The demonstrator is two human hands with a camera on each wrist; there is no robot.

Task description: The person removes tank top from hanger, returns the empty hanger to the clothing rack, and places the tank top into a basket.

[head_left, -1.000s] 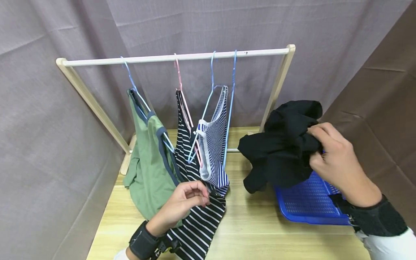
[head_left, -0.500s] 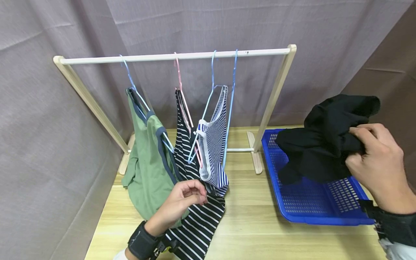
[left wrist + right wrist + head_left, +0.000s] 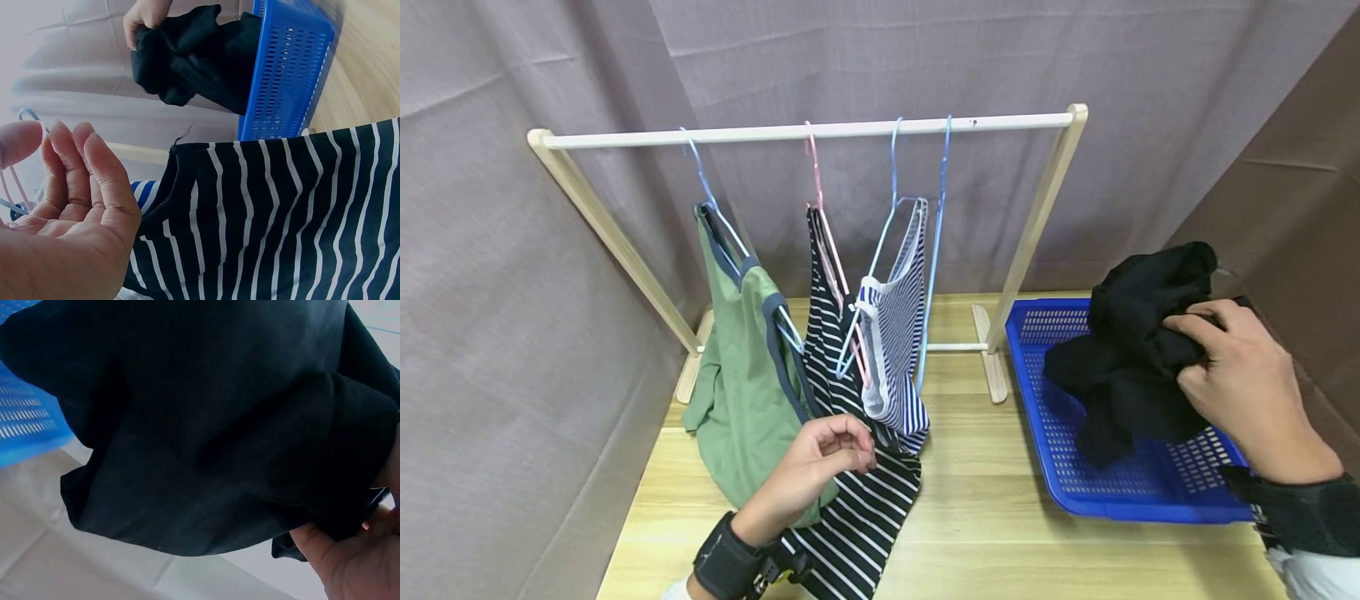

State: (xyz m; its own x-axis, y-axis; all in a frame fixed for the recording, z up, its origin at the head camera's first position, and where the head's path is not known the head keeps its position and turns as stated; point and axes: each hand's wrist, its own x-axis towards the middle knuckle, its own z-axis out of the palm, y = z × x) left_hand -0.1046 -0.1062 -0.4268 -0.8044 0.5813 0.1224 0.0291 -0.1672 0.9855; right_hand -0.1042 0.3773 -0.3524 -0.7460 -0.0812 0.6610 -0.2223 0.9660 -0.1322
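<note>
My right hand (image 3: 1243, 379) grips a bunched black garment (image 3: 1138, 358) over the blue basket (image 3: 1060, 492); the folds hide what kind of clothing it is. In the right wrist view the black garment (image 3: 206, 444) fills most of the picture, and the thumb (image 3: 312, 547) presses against its edge. My left hand (image 3: 820, 467) holds nothing, its fingers loosely bent, in front of the black-and-white striped garment (image 3: 868, 517). Behind its wrist hangs a green shirt with dark trim (image 3: 741, 400). The left wrist view shows the left hand (image 3: 81, 206) beside the striped cloth (image 3: 281, 206).
A rack with a white rail (image 3: 760, 133) and wooden legs (image 3: 1037, 225) stands at the back. A blue-and-white striped garment (image 3: 898, 333) hangs on a light blue hanger. To its right hangs a bare blue hanger (image 3: 934, 267). Grey curtain (image 3: 535, 417) closes the left side.
My right hand has carried the black garment rightward from beside the rack to over the basket, then lowered it slightly. The left hand has stayed nearly still.
</note>
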